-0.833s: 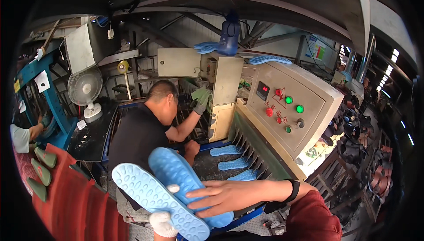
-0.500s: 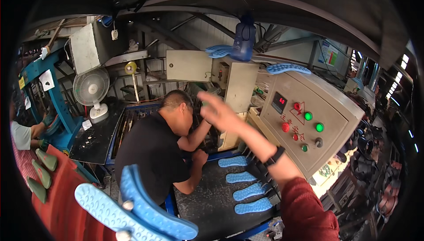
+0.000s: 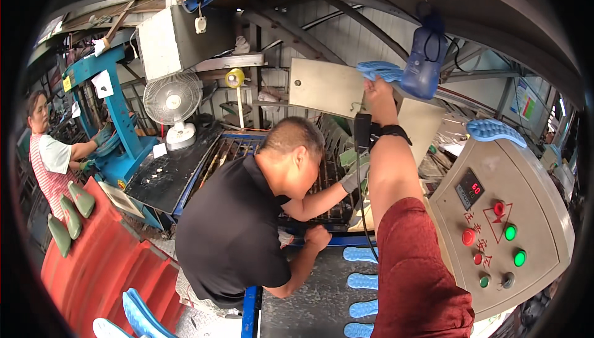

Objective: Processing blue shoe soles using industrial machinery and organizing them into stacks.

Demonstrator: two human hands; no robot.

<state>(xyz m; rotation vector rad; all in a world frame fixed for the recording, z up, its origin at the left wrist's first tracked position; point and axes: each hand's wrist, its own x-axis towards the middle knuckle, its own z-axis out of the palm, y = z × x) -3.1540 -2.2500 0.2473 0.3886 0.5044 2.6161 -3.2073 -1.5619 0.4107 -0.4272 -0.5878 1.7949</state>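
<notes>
My right hand (image 3: pixel 380 98) reaches up and away from me, its fingers closed on blue shoe soles (image 3: pixel 377 67) lying near the top of a beige metal cabinet. The arm has a dark red sleeve and a black wristband. Right beside the fingers hangs a blue bottle (image 3: pixel 426 59). At the lower left edge other light-blue soles (image 3: pixel 143 314) stick up into view. My left hand itself does not show. Past my forearm several blue soles (image 3: pixel 362 281) lie in a row on a black belt (image 3: pixel 303 288), partly hidden by my sleeve.
A co-worker in a black shirt (image 3: pixel 232 226) bends over the machine just left of my arm. A control box (image 3: pixel 445 214) with lit buttons stands at the right, a blue sole (image 3: pixel 495 132) on top. A fan (image 3: pixel 173 103) and another person (image 3: pixel 52 158) are farther left.
My right hand has moved up and forward onto the soles by the bottle. The view has swung left. The soles at lower left have sunk toward the edge, and the fingertips there have gone from view.
</notes>
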